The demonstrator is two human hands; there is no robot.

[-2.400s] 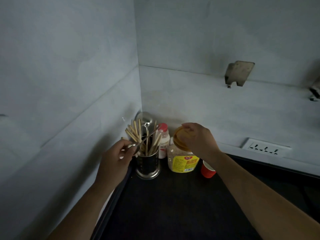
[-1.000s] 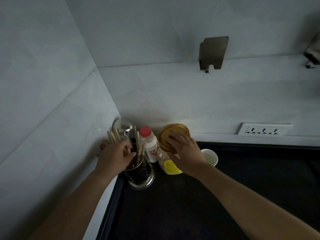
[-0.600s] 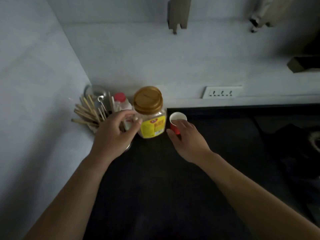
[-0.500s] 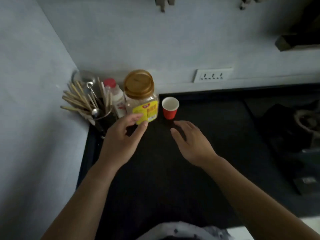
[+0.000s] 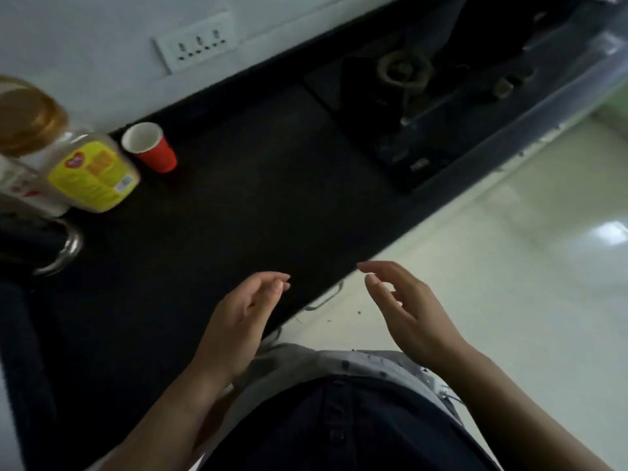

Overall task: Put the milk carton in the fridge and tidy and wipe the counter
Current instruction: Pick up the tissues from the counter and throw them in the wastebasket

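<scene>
Left hand (image 5: 238,321): empty, fingers loosely curved, palm turned inward; held above the front edge of the black tabletop (image 5: 238,198).
Right hand (image 5: 411,317): empty, fingers relaxed and slightly spread, palm facing the other hand; over the pale glossy floor (image 5: 509,266), just past the tabletop's front edge.
Steel utensil holder (image 5: 64,246): far left edge of the view; only its shiny round base shows, standing on the tabletop.
Clear plastic jar with gold-brown lid and yellow label (image 5: 91,175): back left of the tabletop, near the wall, just behind the holder.
Red paper cup with white inside (image 5: 149,147): upright, just right of the jar, well apart from both hands.
White wall socket strip (image 5: 195,47): on the wall, above and right of the cup.
Black gas stove (image 5: 401,107): on the tabletop at right, blurred, well apart from the cup.
</scene>
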